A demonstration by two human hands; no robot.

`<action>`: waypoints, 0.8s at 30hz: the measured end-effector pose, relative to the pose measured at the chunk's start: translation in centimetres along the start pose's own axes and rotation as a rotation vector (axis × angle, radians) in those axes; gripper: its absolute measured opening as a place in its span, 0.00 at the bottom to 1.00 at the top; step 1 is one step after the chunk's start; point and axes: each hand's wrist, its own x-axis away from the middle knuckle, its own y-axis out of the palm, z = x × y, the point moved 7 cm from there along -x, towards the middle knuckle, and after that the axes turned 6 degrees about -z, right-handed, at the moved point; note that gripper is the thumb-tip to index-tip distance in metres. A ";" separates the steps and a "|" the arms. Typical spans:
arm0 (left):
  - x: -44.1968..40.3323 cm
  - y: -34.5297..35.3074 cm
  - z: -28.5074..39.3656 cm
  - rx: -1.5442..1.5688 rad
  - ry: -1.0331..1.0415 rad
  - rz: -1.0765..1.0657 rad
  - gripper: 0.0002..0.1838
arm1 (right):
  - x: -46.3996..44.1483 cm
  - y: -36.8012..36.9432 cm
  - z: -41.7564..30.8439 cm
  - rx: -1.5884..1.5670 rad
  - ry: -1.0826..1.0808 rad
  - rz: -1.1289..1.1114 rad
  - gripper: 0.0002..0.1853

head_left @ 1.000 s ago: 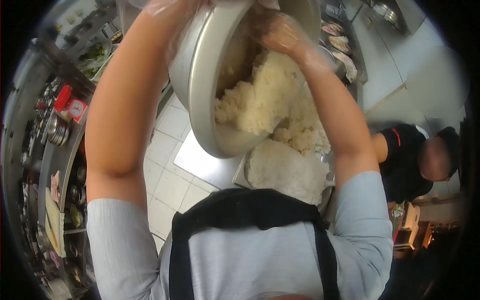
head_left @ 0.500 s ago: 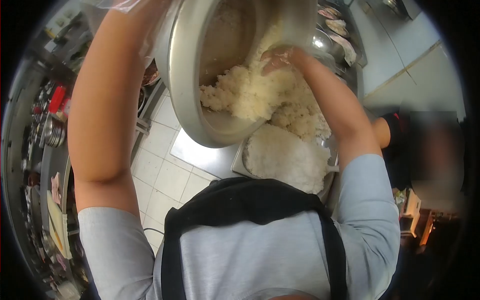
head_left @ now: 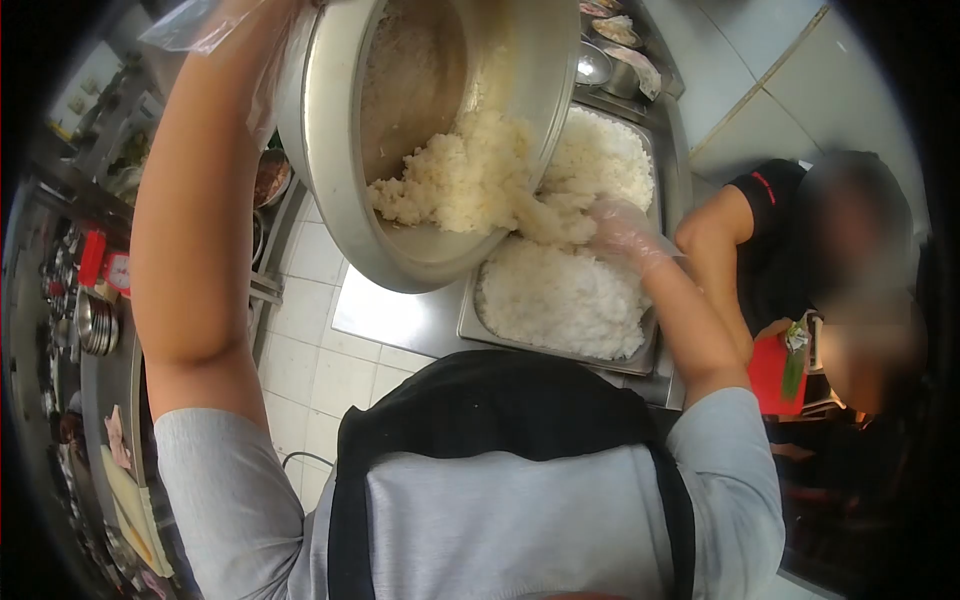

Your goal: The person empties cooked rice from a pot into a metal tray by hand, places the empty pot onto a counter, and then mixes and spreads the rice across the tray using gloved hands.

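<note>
A large metal pot is tilted on its side, with a mass of rice at its lower rim. The rice spills over onto two metal trays heaped with white rice. My right hand, in a clear plastic glove, touches the rice between the trays, just outside the pot's mouth; whether its fingers hold rice is hidden. My left arm reaches up along the pot's left side, and my left hand is at the top edge of the view, its fingers out of sight.
At the right a person in black stands near a red board with something green. Metal bowls stand on the counter behind the trays. On the left, shelving holds a red scale and stacked bowls. Tiled floor lies below.
My right hand has come out of the pot and moved down and right to the trays, dragging rice over the rim. The pot has shifted left. More of both trays shows.
</note>
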 end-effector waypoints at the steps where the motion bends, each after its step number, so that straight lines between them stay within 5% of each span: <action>1: 0.2 0.0 0.2 -0.031 -0.030 0.019 0.08 | 0.2 0.9 0.8 -0.013 0.026 -0.040 0.32; 3: 0.9 0.1 1.2 -0.098 -0.088 0.068 0.09 | 0.3 2.1 2.6 -0.031 0.074 -0.116 0.29; 6: 1.0 -0.2 1.3 -0.219 -0.086 0.059 0.11 | 0.3 1.1 2.8 0.011 -0.144 0.104 0.28; 8: 1.7 0.0 1.4 -0.056 -0.156 0.067 0.11 | -2.0 -2.1 1.3 0.026 -0.194 -0.478 0.27; 12: 1.5 -0.1 1.0 -0.052 -0.232 0.106 0.12 | -3.2 -20.1 -8.1 0.265 -0.361 0.245 0.15; 13: 1.4 0.2 1.3 -0.065 -0.215 0.115 0.12 | -1.2 -24.9 -10.3 -0.064 -0.364 0.400 0.14; 14: 1.6 0.7 1.6 0.042 -0.211 0.130 0.13 | -3.5 -27.6 -11.1 -0.214 -0.801 0.749 0.14; 15: 1.9 1.3 2.1 0.149 -0.209 0.148 0.15 | -7.0 -29.8 -11.3 -0.398 -0.647 0.486 0.18; 18: 1.2 1.4 2.2 0.082 -0.260 0.128 0.18 | -10.4 -31.7 -18.4 -0.611 -1.017 0.951 0.20; 21: 0.8 1.7 2.8 -0.007 -0.315 0.112 0.19 | -2.9 -28.2 -24.2 -0.051 -0.753 0.983 0.14; 23: 0.8 2.2 3.2 0.000 -0.331 0.120 0.18 | -5.1 -21.6 -28.3 0.056 -0.903 1.226 0.18; 24: 0.7 2.3 3.3 0.006 -0.329 0.126 0.18 | -4.5 -19.6 -28.2 0.160 -0.822 0.883 0.20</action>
